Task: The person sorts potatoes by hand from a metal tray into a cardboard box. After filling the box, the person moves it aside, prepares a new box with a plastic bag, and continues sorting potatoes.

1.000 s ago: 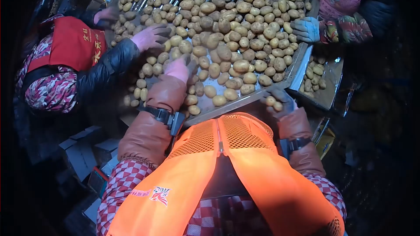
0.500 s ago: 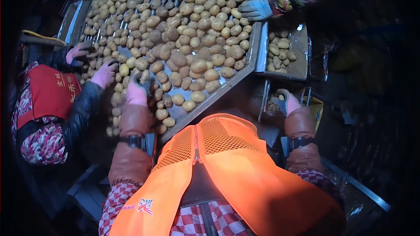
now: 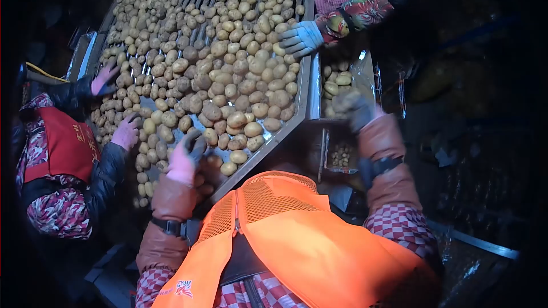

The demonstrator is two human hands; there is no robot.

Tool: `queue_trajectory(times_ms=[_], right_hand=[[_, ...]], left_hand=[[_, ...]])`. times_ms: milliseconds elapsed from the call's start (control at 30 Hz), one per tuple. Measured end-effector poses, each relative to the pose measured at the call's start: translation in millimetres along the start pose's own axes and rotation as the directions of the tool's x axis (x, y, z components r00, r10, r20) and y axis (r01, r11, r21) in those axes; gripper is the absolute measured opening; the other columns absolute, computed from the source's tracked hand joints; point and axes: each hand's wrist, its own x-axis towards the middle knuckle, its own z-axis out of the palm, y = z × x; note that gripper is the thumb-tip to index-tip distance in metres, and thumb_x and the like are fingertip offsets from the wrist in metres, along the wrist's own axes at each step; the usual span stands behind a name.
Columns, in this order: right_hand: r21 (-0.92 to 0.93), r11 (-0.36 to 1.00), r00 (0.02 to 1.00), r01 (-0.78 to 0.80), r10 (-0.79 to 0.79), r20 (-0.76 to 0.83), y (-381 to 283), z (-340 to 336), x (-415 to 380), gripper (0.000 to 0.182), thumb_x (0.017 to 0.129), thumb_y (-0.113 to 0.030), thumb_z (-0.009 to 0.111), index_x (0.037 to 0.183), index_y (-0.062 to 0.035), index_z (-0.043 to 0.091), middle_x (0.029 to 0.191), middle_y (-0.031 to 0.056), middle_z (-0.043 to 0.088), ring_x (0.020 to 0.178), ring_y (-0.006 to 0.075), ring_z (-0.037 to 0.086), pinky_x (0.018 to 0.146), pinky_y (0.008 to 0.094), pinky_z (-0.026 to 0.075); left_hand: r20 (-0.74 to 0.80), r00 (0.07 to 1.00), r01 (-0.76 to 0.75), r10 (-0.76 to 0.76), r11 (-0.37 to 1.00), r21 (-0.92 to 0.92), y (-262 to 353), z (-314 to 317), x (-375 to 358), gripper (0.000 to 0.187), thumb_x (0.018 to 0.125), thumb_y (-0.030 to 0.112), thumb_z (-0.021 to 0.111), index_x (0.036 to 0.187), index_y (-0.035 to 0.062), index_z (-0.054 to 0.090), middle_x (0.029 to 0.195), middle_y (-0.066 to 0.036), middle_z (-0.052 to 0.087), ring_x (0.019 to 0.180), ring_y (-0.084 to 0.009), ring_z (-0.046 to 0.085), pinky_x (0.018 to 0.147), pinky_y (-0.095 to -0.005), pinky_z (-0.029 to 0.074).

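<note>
Many potatoes [image 3: 188,68] cover a slatted sorting table with a metal rim [image 3: 268,147]. My left hand [image 3: 186,157], in a pink glove with dark fingers, is over the potatoes near the table's lower edge; its fingers are spread and a gap shows between thumb and fingers. On the right, my right hand [image 3: 361,109] is at the near end of a box of potatoes [image 3: 337,82]; its fingers are smeared by motion, and what they hold, if anything, cannot be made out. Just below it, a smaller container holds small potatoes [image 3: 341,155].
At the left, a co-worker in a red apron [image 3: 67,142] has two pink-gloved hands on the potatoes. Another co-worker's light blue glove [image 3: 301,38] rests by the table's right rim. A metal bar [image 3: 474,240] lies at the lower right.
My right hand has risen from the small container to the potato box. My left hand has shifted slightly right and down, its fingers now in clearer view. The whole view has shifted.
</note>
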Motion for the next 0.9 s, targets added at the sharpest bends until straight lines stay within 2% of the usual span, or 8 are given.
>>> queue_trajectory(times_ms=[67, 267, 400, 433, 500, 533, 700, 900], right_hand=[[0.642, 0.767, 0.831, -0.002, 0.359, -0.426, -32, -64, 7, 0.024, 0.097, -0.017, 0.057, 0.118, -0.0059, 0.06, 0.109, 0.0113, 0.066, 0.091, 0.0184, 0.066, 0.074, 0.0299, 0.053], [0.422, 0.901, 0.509, 0.097, 0.319, -0.799, -20, -52, 66, 0.045, 0.1, -0.029, 0.052, 0.14, -0.0095, 0.047, 0.127, 0.0133, 0.061, 0.102, 0.0232, 0.065, 0.085, 0.0381, 0.055], [0.566, 0.809, 0.679, -0.156, 0.504, -0.534, 13, 59, 91, 0.047, 0.097, -0.021, 0.059, 0.142, -0.0148, 0.048, 0.118, 0.013, 0.061, 0.084, 0.0203, 0.062, 0.06, 0.0308, 0.046], [0.733, 0.67, 0.939, -0.121, 0.317, -0.134, 54, 58, 99, 0.051, 0.096, -0.022, 0.061, 0.144, -0.0132, 0.046, 0.117, 0.0128, 0.061, 0.081, 0.019, 0.061, 0.058, 0.03, 0.047], [0.701, 0.666, 0.959, -0.255, 0.27, 0.092, 65, 110, 110, 0.056, 0.096, -0.023, 0.064, 0.146, -0.0105, 0.042, 0.115, 0.013, 0.063, 0.076, 0.0177, 0.062, 0.057, 0.0282, 0.049], [0.46, 0.82, 0.884, -0.34, 0.446, -0.14, 17, 156, 103, 0.058, 0.096, -0.022, 0.064, 0.147, -0.0094, 0.041, 0.114, 0.0134, 0.063, 0.075, 0.0177, 0.062, 0.057, 0.0272, 0.049], [0.001, 0.891, 0.889, -0.454, 0.453, 0.064, -10, 217, 120, 0.051, 0.097, -0.021, 0.06, 0.142, -0.0002, 0.046, 0.11, 0.0089, 0.068, 0.084, 0.0156, 0.066, 0.064, 0.0256, 0.053], [-0.122, 0.938, 0.937, -0.324, 0.336, 0.097, -3, 291, 116, 0.041, 0.095, -0.014, 0.066, 0.133, -0.0025, 0.056, 0.11, 0.0098, 0.068, 0.093, 0.016, 0.066, 0.076, 0.0277, 0.054]], left_hand=[[-0.08, 0.996, 0.053, -0.046, 0.994, 0.096, -7, -23, -11, 0.04, 0.095, 0.018, 0.068, 0.13, -0.0017, 0.059, 0.121, -0.012, 0.067, 0.109, -0.0184, 0.062, 0.093, -0.0306, 0.051], [-0.351, 0.925, -0.167, 0.147, 0.986, -0.028, -73, -47, -18, 0.04, 0.097, 0.01, 0.064, 0.134, -0.0022, 0.057, 0.127, -0.015, 0.064, 0.117, -0.0235, 0.06, 0.102, -0.0351, 0.046], [-0.248, 0.967, -0.002, 0.055, 0.978, 0.207, -50, -26, -36, 0.043, 0.087, 0.02, 0.067, 0.126, 0.0036, 0.063, 0.113, -0.021, 0.068, 0.106, -0.0343, 0.065, 0.095, -0.0434, 0.05], [-0.187, 0.952, -0.134, 0.243, 0.878, 0.46, -49, -30, -41, 0.045, 0.083, 0.023, 0.07, 0.125, 0.0072, 0.064, 0.119, -0.021, 0.065, 0.113, -0.0369, 0.061, 0.099, -0.0451, 0.047], [-0.116, 0.901, -0.172, 0.419, 0.59, 0.789, -40, -35, -50, 0.053, 0.077, 0.035, 0.073, 0.125, 0.0138, 0.064, 0.132, -0.019, 0.058, 0.124, -0.0407, 0.051, 0.105, -0.049, 0.041], [-0.09, 0.902, -0.133, 0.423, 0.469, 0.873, -42, -42, -57, 0.059, 0.075, 0.044, 0.075, 0.126, 0.0166, 0.064, 0.138, -0.017, 0.053, 0.129, -0.042, 0.046, 0.107, -0.0513, 0.038], [-0.375, 0.874, 0.144, 0.309, 0.573, 0.807, -156, -95, -91, 0.05, 0.077, 0.041, 0.075, 0.122, 0.0215, 0.067, 0.143, -0.012, 0.05, 0.13, -0.0355, 0.048, 0.107, -0.0502, 0.038], [-0.558, 0.821, 0.304, 0.121, 0.735, 0.606, -109, -71, -89, 0.033, 0.081, 0.032, 0.071, 0.112, 0.0192, 0.07, 0.129, -0.009, 0.061, 0.125, -0.0328, 0.053, 0.1, -0.0513, 0.043]])
